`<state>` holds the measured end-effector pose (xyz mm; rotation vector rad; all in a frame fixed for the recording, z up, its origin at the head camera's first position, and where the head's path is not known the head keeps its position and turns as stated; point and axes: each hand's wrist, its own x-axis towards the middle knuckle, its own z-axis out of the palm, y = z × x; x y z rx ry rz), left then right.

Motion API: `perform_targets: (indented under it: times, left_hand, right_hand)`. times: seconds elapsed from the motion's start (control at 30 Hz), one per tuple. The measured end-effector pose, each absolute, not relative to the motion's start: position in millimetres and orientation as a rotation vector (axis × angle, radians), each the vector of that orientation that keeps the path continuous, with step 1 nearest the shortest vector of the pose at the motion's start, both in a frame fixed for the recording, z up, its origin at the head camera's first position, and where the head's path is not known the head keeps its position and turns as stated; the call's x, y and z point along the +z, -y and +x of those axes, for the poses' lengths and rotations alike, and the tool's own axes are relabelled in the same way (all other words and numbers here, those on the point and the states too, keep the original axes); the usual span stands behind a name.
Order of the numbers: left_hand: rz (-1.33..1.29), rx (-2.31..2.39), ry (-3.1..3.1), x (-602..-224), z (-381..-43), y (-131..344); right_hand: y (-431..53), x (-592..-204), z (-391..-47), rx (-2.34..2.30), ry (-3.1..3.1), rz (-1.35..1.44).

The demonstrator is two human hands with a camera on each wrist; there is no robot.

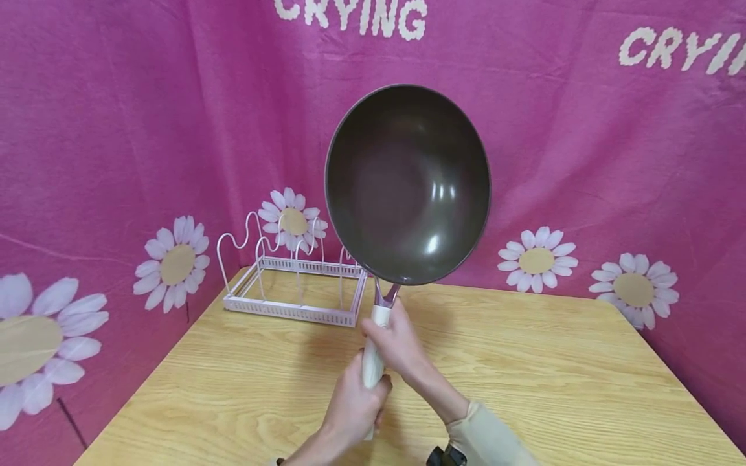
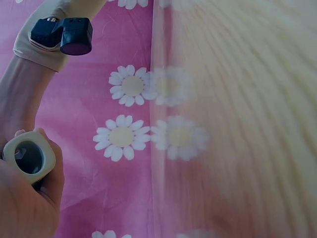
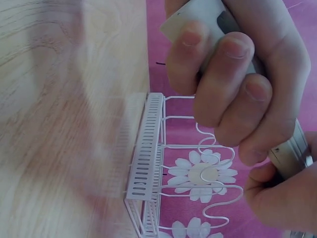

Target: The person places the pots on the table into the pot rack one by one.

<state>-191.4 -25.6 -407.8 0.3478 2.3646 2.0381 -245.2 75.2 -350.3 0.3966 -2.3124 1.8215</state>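
A deep, dark round frying pan (image 1: 408, 184) is held up over the table, its inside facing me and its handle pointing down. My right hand (image 1: 399, 340) grips the top of the pale handle (image 1: 373, 366), just below the metal fork joining it to the pan. Lower on that handle, my left hand (image 1: 357, 404) wraps round it near the end. The hollow handle end (image 2: 29, 154) pokes out of my left hand (image 2: 22, 203) in the left wrist view. Left-hand fingers (image 3: 225, 84) curl over the handle in the right wrist view, with my right hand (image 3: 292, 201) beside them.
A white wire pan rack (image 1: 291, 314) with wavy dividers stands on the wooden table (image 1: 553, 382) at the back left, behind and left of the handle. Pink cloth (image 1: 262, 97) with daisies hangs behind and along the sides.
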Motion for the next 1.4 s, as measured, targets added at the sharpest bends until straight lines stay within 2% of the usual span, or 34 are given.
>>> perform_targets:
  times: [0.63,1.4]
  left_hand:
    - [0.306,2.025,-2.547,-403,-192,46]
    - [0.246,1.931,-2.846,-388,-197,69]
  right_hand:
    - [-62,-338,-249,1.881,2.381,0.624]
    - [-37,-328,-271,1.935,2.355,0.965]
